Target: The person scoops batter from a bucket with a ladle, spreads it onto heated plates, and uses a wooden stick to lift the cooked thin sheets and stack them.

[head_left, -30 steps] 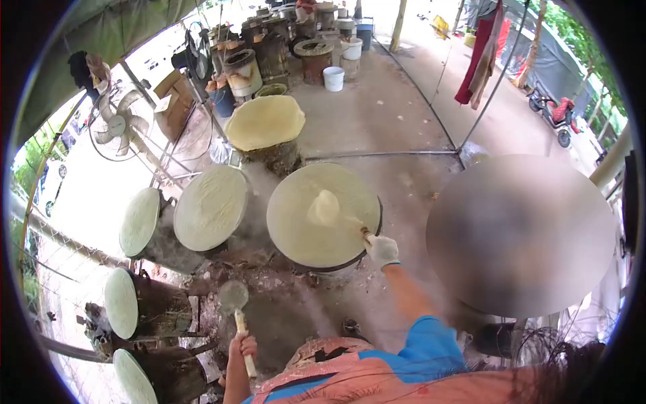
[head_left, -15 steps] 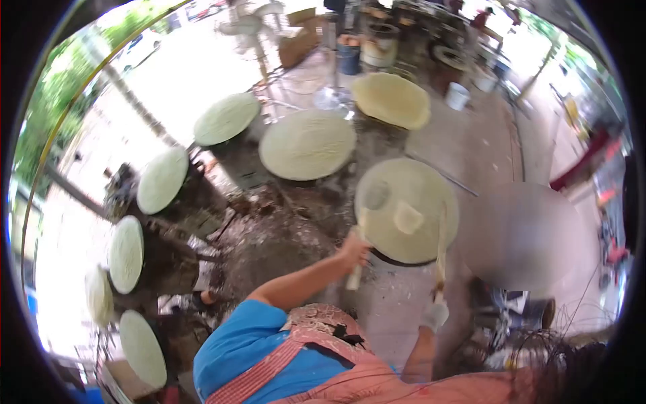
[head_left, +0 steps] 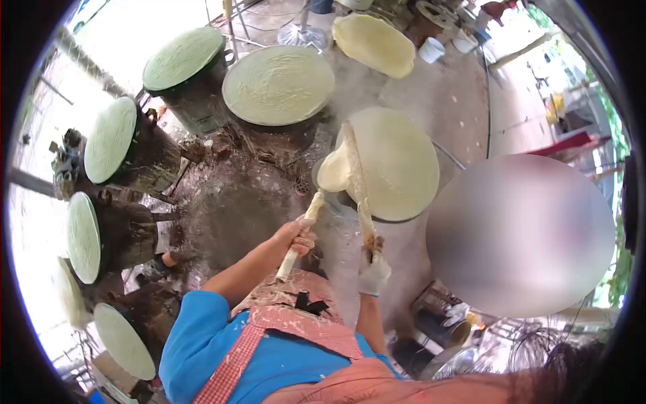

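Note:
My bare left hand (head_left: pixel 296 237) is wrapped round the handle of a pale, coated ladle (head_left: pixel 313 207). In my gloved right hand (head_left: pixel 374 269) is a long, coated stick (head_left: pixel 356 176), its tip pointing forward. A lump of pale batter (head_left: pixel 334 170) lies against the stick's left side, near the top of the ladle's handle. Beside and partly under the stick is a large round pan (head_left: pixel 400 161) with a smooth, pale green-yellow surface. The ladle's far end is hidden by the batter.
More round, pale-topped pans stand on drums, one at centre (head_left: pixel 279 86), others along the left (head_left: pixel 111 140). A yellow one (head_left: pixel 374 44) is at the top. A white bucket (head_left: pixel 431 50) stands behind. A blurred oval covers the right side.
Both hands have moved left with their tools. The batter lump, earlier over the pan's middle, is now at its left edge. The view has shifted, and the pans appear higher and further left.

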`<state>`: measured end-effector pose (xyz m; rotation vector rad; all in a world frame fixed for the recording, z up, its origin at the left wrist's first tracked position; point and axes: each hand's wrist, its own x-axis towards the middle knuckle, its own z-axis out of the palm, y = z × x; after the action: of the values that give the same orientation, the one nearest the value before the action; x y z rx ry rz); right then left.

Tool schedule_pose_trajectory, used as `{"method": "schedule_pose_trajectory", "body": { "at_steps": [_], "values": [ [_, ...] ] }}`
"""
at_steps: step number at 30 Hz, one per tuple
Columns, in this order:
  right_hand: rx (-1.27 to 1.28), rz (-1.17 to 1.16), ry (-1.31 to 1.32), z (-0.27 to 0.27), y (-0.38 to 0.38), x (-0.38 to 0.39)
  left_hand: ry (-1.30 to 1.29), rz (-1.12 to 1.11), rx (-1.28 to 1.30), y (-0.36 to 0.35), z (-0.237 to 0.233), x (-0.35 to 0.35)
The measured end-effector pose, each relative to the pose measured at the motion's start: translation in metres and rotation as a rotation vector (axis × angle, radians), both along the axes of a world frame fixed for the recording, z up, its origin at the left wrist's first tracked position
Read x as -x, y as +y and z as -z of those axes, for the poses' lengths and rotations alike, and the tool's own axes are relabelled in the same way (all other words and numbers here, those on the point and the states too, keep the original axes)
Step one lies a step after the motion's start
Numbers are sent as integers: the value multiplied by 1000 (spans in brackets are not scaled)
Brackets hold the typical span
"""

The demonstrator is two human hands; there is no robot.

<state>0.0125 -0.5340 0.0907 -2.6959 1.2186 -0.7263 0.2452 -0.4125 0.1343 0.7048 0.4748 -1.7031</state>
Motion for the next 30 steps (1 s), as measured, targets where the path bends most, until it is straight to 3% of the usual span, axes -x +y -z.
{"method": "schedule_pose_trajectory", "body": {
  "at_steps": [2, 5, 8, 9, 11, 13, 16, 17, 20, 22, 24, 26, 27, 28, 30],
  "values": [
    [-25, -52, -84, -1, -3, -26, 340, -168, 24, 13, 0, -13],
    [-256, -138, -82, 1, -6, -55, 476, -285, 142, 36, -4, -31],
    [-390, -435, -79, 8, -17, -93, 554, -448, 299, 61, 15, -37],
    [-514, -449, -100, 7, -14, -114, 487, -563, 338, 74, 10, -35],
    [-645, -435, 41, 7, -22, -142, -113, -641, 123, 96, 7, -21],
    [-658, -515, -39, 9, -20, -183, -441, -703, 81, 136, -1, -1],
    [-811, -702, 20, -43, 30, -242, -305, -876, 91, 193, -8, 24],
    [-702, -885, 57, 0, 23, -270, -308, -910, 93, 208, 5, 34],
    [-739, -1054, 257, 2, 93, -318, -150, -1118, 62, 260, 57, 60],
    [-723, -1116, 338, -10, 147, -327, 25, -1350, -10, 291, 72, 81],
    [-629, -1205, 288, 12, 192, -338, 41, -1422, -155, 322, 60, 100],
    [-545, -1293, 396, 19, 234, -350, 110, -1502, -63, 351, 89, 121],
    [-484, -1375, 447, 33, 252, -365, 125, -1550, -59, 358, 56, 123],
    [-415, -1452, 489, 35, 273, -378, 341, -1619, 20, 370, 73, 129],
    [-135, -1641, 447, 38, 320, -411, 279, -1676, 10, 381, 44, 131]
  ]
}}
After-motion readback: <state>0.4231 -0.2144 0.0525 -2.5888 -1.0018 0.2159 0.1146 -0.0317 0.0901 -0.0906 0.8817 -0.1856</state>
